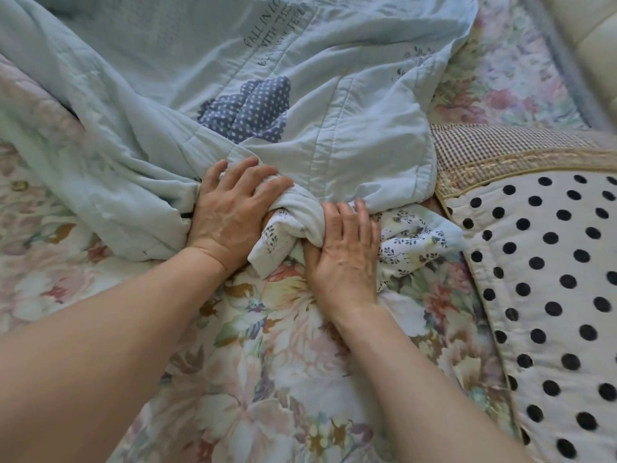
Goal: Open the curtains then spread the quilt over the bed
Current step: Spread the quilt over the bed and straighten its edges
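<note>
Floral bedding (pixel 273 379) in faded pinks, creams and greens covers the mattress across the lower part of the head view, with a cream pillow dotted in black (pixel 551 295) lying at the right and a brown gingham cushion edge (pixel 500 142) just above it. Over the upper left lies the quilt (pixel 167 105), pale blue, bunched and folded on itself rather than laid flat, its patterned white underside (pixel 410 238) showing where a corner is turned back. The left hand (pixel 230 215) is closed around a twisted rope of the quilt's edge, fingers curled over the top; the right hand (pixel 344 252) grips the same bundle just beside it, thumb tucked underneath. No curtains appear in this view, so that step cannot be judged. By the look of its soft stitched channels and loose creases, the quilt is probably light, limp and padded, unlikely to slip but apt to drag and fold under itself; taking it by two well-separated corners along one edge would likely let it shake out more evenly than this central bunch. A blue polka-dot patch (pixel 253 108) is sewn on, and above it printed writing (pixel 273 31) reads partly "FALL IN LO…" and "WITH THE"; the rest is creased and unreadable.
</note>
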